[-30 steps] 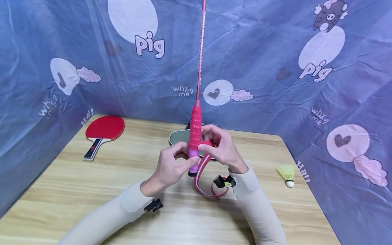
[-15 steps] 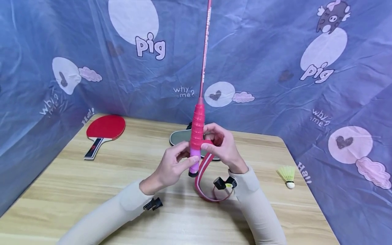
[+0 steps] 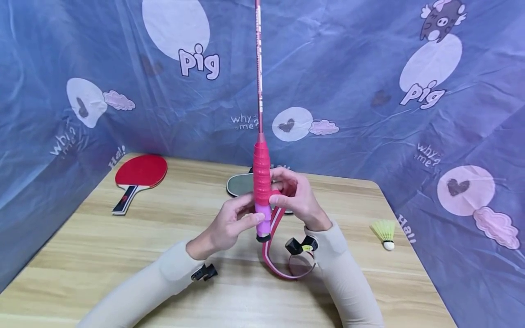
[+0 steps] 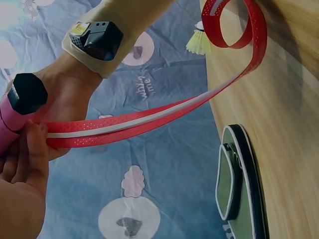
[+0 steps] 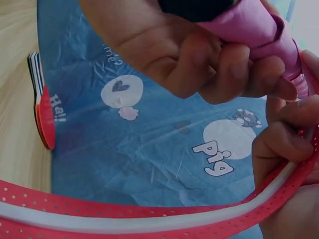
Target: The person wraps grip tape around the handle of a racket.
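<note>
A badminton racket [image 3: 261, 173] stands nearly upright between the two hands, its head out of view above. Red overgrip tape covers the upper handle; the lower handle [image 3: 264, 218] is purple and ends in a black cap [image 3: 264, 238]. My left hand [image 3: 229, 223] holds this purple part, thumb in front and fingers curled behind, as the right wrist view shows. My right hand [image 3: 297, 198] pinches the red tape beside the handle where the wrapping ends. From there the loose perforated overgrip tape [image 4: 149, 120], with a white strip along its middle, hangs in a curl over the table.
On the wooden table [image 3: 197, 291], a red table tennis bat [image 3: 141, 171] lies at the back left. A green case [image 3: 239, 184] is partly hidden behind the handle. A yellow shuttlecock [image 3: 384, 233] lies at the right. A blue printed curtain [image 3: 348, 68] encloses the back and sides.
The racket has turned, so its shaft lettering shows more fully, and its shaft has swung from leaning right to nearly upright. The hanging tape loop has shifted slightly down and right.
</note>
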The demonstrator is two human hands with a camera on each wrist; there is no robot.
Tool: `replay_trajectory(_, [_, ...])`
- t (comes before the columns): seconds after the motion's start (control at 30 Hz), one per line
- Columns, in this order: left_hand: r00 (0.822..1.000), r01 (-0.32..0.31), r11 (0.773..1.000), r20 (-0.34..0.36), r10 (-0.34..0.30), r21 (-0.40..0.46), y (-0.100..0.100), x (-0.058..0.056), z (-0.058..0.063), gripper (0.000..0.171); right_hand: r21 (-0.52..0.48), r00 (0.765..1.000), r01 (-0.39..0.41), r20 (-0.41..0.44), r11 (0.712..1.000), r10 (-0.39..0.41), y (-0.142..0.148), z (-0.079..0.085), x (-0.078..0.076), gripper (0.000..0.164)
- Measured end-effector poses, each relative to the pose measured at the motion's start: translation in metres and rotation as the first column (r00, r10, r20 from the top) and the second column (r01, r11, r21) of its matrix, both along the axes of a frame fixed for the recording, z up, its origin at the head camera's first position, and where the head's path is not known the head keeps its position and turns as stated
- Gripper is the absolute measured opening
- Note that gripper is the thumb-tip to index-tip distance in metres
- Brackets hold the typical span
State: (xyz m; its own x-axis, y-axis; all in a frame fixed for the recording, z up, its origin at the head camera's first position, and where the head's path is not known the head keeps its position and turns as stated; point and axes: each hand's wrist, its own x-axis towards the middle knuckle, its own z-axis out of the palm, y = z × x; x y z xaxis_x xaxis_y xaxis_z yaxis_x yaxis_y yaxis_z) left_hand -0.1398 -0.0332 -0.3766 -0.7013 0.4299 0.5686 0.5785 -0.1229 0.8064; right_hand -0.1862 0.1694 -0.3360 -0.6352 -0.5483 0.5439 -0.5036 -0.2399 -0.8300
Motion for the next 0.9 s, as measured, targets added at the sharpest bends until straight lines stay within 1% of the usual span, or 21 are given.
replay_trajectory(0.17, [0.999, 0.037, 0.999, -0.022, -0.037, -0.013, 0.0, 0.002, -0.002, 0.04, 0.005, 0.996, -0.089, 0.023, 0.996, 0.089, 0.001, 0.0, -0.001, 0.035])
replay_trajectory(0.27, [0.999, 0.048, 0.999, -0.023, -0.048, -0.006, 0.001, 0.002, -0.002, 0.039, -0.014, 0.995, -0.096, 0.025, 0.995, 0.097, 0.0, 0.001, 0.001, 0.035])
replay_trajectory(0.3, [0.999, 0.042, 0.999, -0.016, -0.042, 0.0, 0.002, 0.002, -0.002, 0.038, -0.02, 0.996, -0.087, 0.022, 0.996, 0.088, 0.0, 0.001, 0.002, 0.036])
replay_trajectory(0.37, [0.999, 0.018, 1.0, 0.031, -0.019, 0.014, 0.003, 0.002, -0.001, 0.038, -0.035, 0.998, -0.055, 0.014, 0.998, 0.056, -0.001, 0.002, 0.003, 0.035])
replay_trajectory(0.47, [0.994, -0.025, 0.999, 0.111, 0.02, 0.044, 0.005, 0.003, 0.001, 0.037, -0.055, 1.0, 0.012, 0.007, 0.998, -0.011, -0.002, 0.002, 0.004, 0.034])
replay_trajectory(0.5, [0.991, -0.036, 0.998, 0.132, 0.028, 0.055, 0.006, 0.003, 0.002, 0.036, -0.059, 0.999, 0.032, 0.009, 0.998, -0.032, -0.003, 0.002, 0.005, 0.033])
replay_trajectory(0.53, [0.99, -0.046, 0.997, 0.139, 0.037, 0.063, 0.006, 0.003, 0.002, 0.036, -0.065, 0.999, 0.049, 0.012, 0.997, -0.048, -0.005, 0.002, 0.005, 0.033])
replay_trajectory(0.57, [0.989, -0.059, 0.996, 0.137, 0.049, 0.068, 0.007, 0.004, 0.001, 0.036, -0.07, 0.998, 0.062, 0.016, 0.996, -0.061, -0.006, 0.002, 0.005, 0.033])
replay_trajectory(0.67, [0.991, -0.105, 0.992, 0.096, 0.097, 0.074, 0.01, 0.003, 0.0, 0.04, -0.072, 0.996, 0.089, 0.028, 0.993, -0.088, -0.011, 0.0, 0.006, 0.032])
replay_trajectory(0.77, [0.987, -0.151, 0.985, 0.065, 0.146, 0.08, 0.012, 0.004, -0.001, 0.044, -0.064, 0.993, 0.112, 0.041, 0.992, -0.11, -0.015, -0.002, 0.006, 0.03])
replay_trajectory(0.9, [0.987, -0.158, 0.981, 0.05, 0.153, 0.11, 0.011, 0.004, -0.001, 0.042, -0.042, 0.989, 0.14, 0.049, 0.989, -0.138, -0.019, -0.003, 0.006, 0.029])
